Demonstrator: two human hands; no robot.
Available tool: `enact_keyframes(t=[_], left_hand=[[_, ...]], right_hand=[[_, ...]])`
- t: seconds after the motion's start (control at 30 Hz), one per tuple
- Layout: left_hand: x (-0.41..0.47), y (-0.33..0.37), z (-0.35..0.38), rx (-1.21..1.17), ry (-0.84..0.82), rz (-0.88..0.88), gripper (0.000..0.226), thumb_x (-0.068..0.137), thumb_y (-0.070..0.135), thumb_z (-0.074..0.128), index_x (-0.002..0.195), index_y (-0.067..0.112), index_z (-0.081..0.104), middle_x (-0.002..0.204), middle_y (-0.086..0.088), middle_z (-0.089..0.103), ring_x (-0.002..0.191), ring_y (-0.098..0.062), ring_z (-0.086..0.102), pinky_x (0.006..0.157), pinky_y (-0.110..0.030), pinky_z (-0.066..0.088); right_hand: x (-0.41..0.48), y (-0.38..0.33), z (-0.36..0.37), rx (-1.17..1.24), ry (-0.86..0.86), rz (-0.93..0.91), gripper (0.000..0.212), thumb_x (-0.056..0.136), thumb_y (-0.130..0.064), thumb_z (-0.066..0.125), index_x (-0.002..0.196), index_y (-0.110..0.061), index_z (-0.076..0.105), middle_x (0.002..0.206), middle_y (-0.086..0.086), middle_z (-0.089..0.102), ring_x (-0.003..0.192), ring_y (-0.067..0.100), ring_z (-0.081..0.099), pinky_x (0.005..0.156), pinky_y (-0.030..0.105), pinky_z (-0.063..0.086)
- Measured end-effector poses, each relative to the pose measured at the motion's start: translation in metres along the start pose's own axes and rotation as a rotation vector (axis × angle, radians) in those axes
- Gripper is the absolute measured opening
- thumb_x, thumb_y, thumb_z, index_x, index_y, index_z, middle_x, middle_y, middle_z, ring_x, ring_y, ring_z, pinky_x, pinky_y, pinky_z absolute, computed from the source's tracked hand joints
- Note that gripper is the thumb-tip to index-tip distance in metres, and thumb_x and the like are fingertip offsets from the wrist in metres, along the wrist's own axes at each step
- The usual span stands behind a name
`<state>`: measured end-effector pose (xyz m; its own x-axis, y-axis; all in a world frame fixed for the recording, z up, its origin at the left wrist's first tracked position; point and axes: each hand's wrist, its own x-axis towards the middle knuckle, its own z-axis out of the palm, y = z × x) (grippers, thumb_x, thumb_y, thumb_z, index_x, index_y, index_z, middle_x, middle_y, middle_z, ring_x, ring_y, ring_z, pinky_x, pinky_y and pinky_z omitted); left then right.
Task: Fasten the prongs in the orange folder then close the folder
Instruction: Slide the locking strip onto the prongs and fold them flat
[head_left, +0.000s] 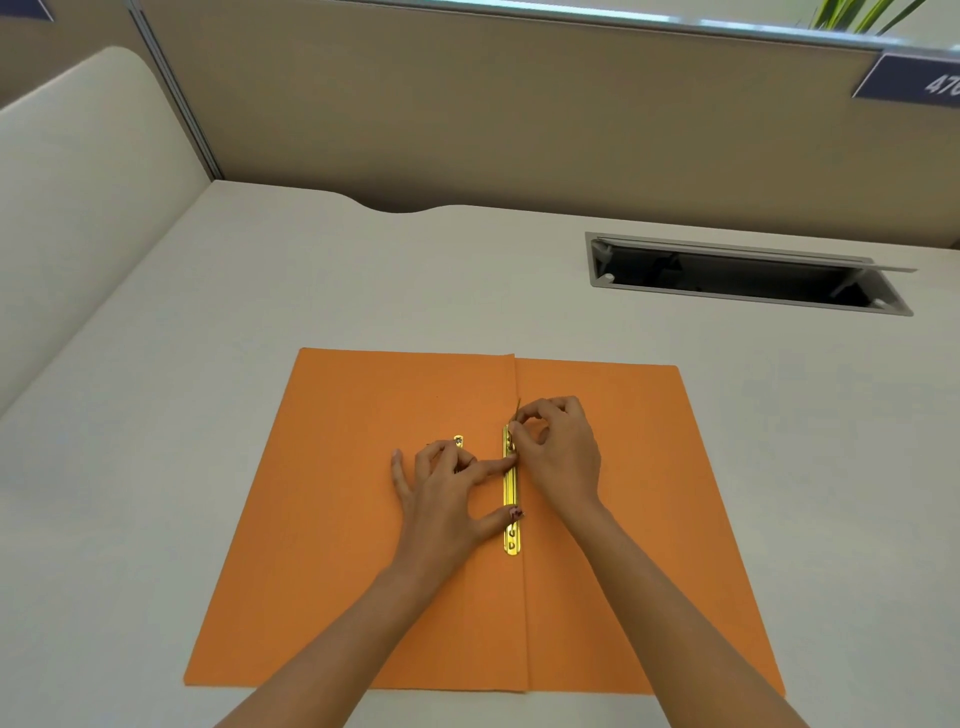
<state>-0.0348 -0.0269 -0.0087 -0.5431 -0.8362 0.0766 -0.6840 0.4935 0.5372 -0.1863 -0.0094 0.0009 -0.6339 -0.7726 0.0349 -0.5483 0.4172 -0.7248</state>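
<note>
An orange folder (332, 519) lies open and flat on the desk. A gold metal fastener bar (511, 525) runs along its centre fold. My left hand (441, 493) presses on the bar with forefinger and thumb, the other fingers spread on the left flap. My right hand (561, 452) pinches a thin metal prong (516, 408) that sticks up at the bar's far end. A second small gold metal piece (458, 441) lies on the left flap, partly hidden behind my left hand.
The pale desk (156, 467) extends all round the folder. A cable tray opening (743, 275) with a raised lid sits at the back right. Cubicle partition walls (467, 104) stand behind and to the left.
</note>
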Motion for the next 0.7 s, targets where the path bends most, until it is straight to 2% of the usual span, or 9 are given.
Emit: enact_keyframes(t=[0.13,0.3,0.43,0.6,0.7], left_hand=[[0.000,-0.001,0.000,0.007,0.001,0.001,0.056,0.068,0.069,0.058,0.122,0.057,0.050,0.095,0.018,0.043,0.127,-0.009,0.029,0.114,-0.055,-0.006],[0.000,-0.001,0.001,0.022,-0.002,0.003,0.057,0.067,0.071,0.056,0.122,0.058,0.049,0.097,0.019,0.043,0.127,-0.007,0.028,0.114,-0.055,-0.006],[-0.001,-0.002,0.001,0.029,-0.005,0.006,0.056,0.068,0.071,0.055,0.122,0.057,0.049,0.097,0.019,0.044,0.128,-0.007,0.028,0.114,-0.055,-0.006],[-0.002,-0.001,0.000,0.039,-0.003,0.013,0.056,0.069,0.072,0.051,0.123,0.058,0.048,0.098,0.018,0.044,0.128,-0.007,0.027,0.114,-0.056,-0.004],[-0.001,-0.001,0.000,0.028,0.000,0.013,0.055,0.069,0.071,0.054,0.122,0.057,0.049,0.099,0.018,0.045,0.127,-0.008,0.028,0.114,-0.056,-0.005]], right_hand=[[0.002,-0.001,-0.001,0.062,-0.003,0.075,0.006,0.079,-0.030,0.068,0.084,-0.027,0.070,0.107,-0.003,0.053,0.085,0.016,0.061,0.072,0.032,0.050],[0.009,-0.002,-0.003,0.150,0.010,0.127,0.003,0.080,-0.029,0.070,0.081,-0.026,0.069,0.110,-0.002,0.053,0.076,0.011,0.060,0.076,0.034,0.052],[0.015,-0.002,-0.003,0.133,0.001,0.141,0.004,0.080,-0.030,0.070,0.082,-0.027,0.070,0.112,-0.002,0.052,0.088,0.016,0.063,0.081,0.037,0.052],[0.022,-0.003,-0.001,0.072,-0.050,0.079,0.005,0.080,-0.032,0.070,0.084,-0.029,0.070,0.112,-0.003,0.052,0.093,0.017,0.060,0.074,0.030,0.047],[0.026,-0.003,0.000,0.021,-0.098,0.033,0.006,0.080,-0.032,0.070,0.085,-0.030,0.070,0.111,-0.003,0.053,0.091,0.018,0.060,0.074,0.031,0.048]])
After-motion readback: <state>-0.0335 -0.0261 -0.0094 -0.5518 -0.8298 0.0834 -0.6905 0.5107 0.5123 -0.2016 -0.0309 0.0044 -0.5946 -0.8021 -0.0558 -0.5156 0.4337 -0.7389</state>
